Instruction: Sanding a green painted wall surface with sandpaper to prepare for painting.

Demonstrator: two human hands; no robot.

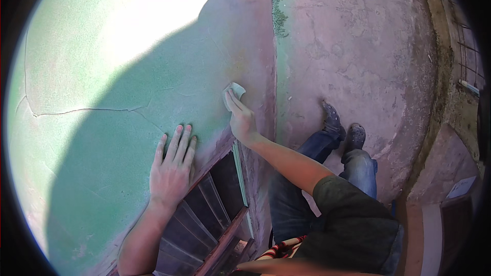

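My left hand (172, 172) lies flat with fingers spread on a green painted wall (126, 149), and pale dust coats its fingers. It holds nothing. To its right, my right hand (243, 122) presses a small folded pale sheet (238, 90), possibly sandpaper, against the same wall. The sheet's underside is hidden. Beneath both hands is a louvered window (191, 222) with dark slats and a green strip along its frame. A thin crack (84, 109) runs across the plaster on the left.
Worn concrete floor (356, 53) meets the wall at the right, where a green clumpy strip (279, 11) lines the corner. My clog-clad foot (356, 134) stands on this floor. A raised edge (441, 69) curves along the far right, near a wire grid (470, 51).
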